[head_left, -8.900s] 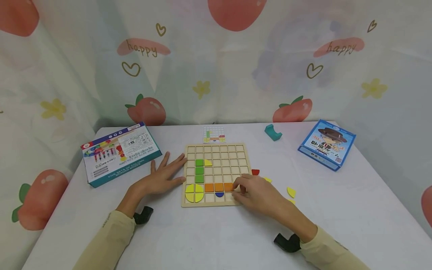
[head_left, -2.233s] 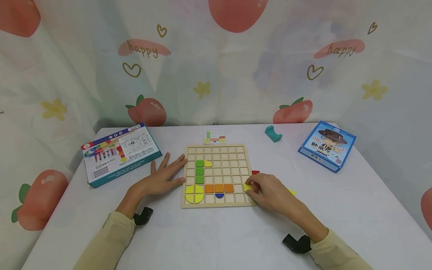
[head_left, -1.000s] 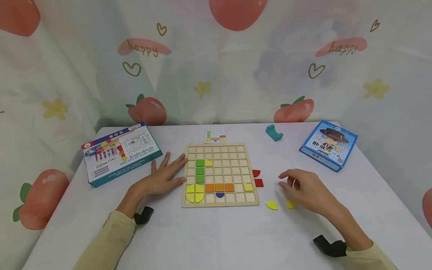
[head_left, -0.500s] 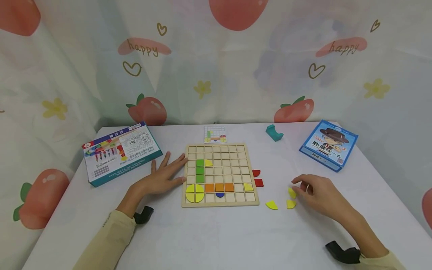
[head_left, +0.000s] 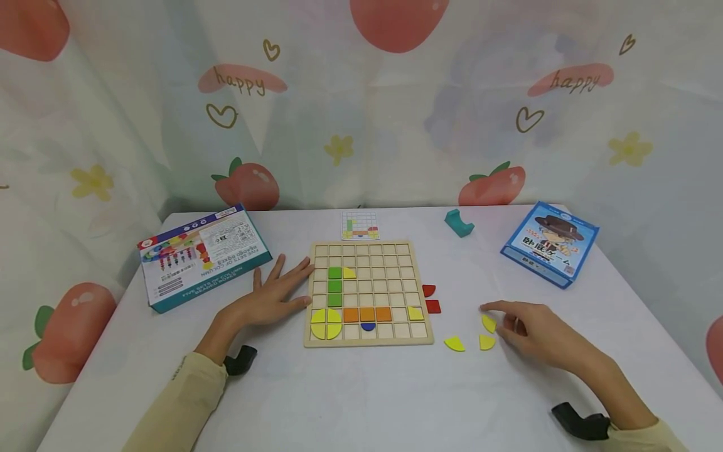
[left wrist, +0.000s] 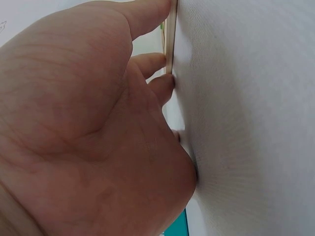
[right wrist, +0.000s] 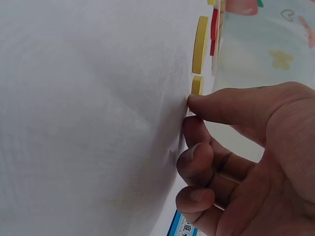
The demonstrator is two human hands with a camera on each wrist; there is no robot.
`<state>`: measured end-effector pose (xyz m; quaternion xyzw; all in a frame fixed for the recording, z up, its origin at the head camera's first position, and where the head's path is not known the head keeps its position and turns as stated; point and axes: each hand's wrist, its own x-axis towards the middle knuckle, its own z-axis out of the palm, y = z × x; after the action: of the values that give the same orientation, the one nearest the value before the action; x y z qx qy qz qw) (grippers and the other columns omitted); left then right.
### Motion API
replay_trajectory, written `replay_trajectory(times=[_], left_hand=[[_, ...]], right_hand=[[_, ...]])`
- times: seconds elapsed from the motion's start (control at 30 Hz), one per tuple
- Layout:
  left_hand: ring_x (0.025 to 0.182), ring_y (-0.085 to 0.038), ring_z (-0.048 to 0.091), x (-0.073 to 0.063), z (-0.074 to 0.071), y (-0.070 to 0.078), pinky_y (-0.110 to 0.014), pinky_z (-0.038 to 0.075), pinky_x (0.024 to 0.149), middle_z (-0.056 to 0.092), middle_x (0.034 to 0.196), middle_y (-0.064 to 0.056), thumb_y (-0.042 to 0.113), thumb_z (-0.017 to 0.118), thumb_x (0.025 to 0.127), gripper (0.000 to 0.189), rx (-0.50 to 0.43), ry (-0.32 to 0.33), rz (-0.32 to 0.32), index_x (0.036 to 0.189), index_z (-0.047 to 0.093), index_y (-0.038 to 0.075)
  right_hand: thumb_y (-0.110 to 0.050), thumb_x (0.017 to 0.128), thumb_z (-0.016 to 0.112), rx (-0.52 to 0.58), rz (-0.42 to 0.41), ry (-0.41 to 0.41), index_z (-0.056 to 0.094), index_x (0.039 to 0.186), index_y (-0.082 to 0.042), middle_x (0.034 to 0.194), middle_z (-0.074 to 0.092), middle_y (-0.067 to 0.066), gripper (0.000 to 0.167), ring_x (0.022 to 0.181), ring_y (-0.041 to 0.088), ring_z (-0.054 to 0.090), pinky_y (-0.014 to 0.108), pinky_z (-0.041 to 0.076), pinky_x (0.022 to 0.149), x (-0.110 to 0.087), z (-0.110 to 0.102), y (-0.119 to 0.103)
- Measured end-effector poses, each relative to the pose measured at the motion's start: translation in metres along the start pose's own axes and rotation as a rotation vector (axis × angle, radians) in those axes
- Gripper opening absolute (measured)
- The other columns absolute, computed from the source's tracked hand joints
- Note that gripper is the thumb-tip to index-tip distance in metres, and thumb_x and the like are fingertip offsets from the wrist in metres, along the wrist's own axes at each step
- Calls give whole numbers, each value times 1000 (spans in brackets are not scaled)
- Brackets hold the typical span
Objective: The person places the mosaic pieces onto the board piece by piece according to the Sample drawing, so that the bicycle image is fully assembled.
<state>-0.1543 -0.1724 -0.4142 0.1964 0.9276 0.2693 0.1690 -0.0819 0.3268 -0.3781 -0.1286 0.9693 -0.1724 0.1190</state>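
A wooden grid board (head_left: 368, 346) lies on the table, with green square tiles (head_left: 334, 286), orange square tiles (head_left: 367, 314), yellow quarter-circle tiles (head_left: 326, 324) and a blue half-circle tile (head_left: 368, 326) in its cells. A yellow tile (head_left: 415, 312) sits in the rightmost column. With fingers spread, my left hand (head_left: 271, 298) rests at the board's left edge, its fingertips touching the frame. To the board's right, my right hand (head_left: 533, 329) hovers around a loose yellow quarter-circle tile (head_left: 488, 323), index finger stretched past it and thumb beside it, without a visible pinch.
Two more loose yellow tiles (head_left: 454, 343) lie near the right hand. Two red tiles (head_left: 433, 306) lie beside the board's right edge. A printed pattern card (head_left: 359, 226) lies behind it. Around stand a white-and-teal box (head_left: 203, 257), a blue box (head_left: 549, 245) and a teal block (head_left: 459, 223).
A yellow tile was set in the board's right column by my right hand, which then moved right to the loose yellow tiles. Its index finger has straightened. My left hand stayed put.
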Motion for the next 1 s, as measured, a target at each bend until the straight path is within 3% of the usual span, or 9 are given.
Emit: replay_trajectory(times=[0.3, 0.5, 1.0], left_hand=[[165, -44, -20, 1, 1, 0, -78, -26, 118, 10, 181, -2, 48, 57, 106, 77, -8, -5, 1, 171, 22, 26], [165, -43, -20, 0, -1, 2, -78, -26, 119, 9, 181, -1, 49, 57, 106, 77, -10, -5, -9, 171, 22, 26], [165, -44, -20, -1, -1, 2, -77, -27, 118, 10, 181, -3, 48, 57, 106, 77, -10, -4, -6, 171, 22, 25]], right_hand=[[-11, 98, 74, 13, -3, -40, 69, 138, -18, 88, 58, -4, 42, 83, 12, 52, 20, 45, 64, 2, 0, -1], [-13, 98, 75, 2, -3, -28, 66, 142, -21, 88, 57, -5, 46, 81, 11, 52, 19, 46, 64, 1, 0, -1], [-14, 97, 75, 4, -18, 8, 71, 131, -17, 83, 56, -6, 35, 78, 9, 51, 19, 44, 63, 0, 3, 0]])
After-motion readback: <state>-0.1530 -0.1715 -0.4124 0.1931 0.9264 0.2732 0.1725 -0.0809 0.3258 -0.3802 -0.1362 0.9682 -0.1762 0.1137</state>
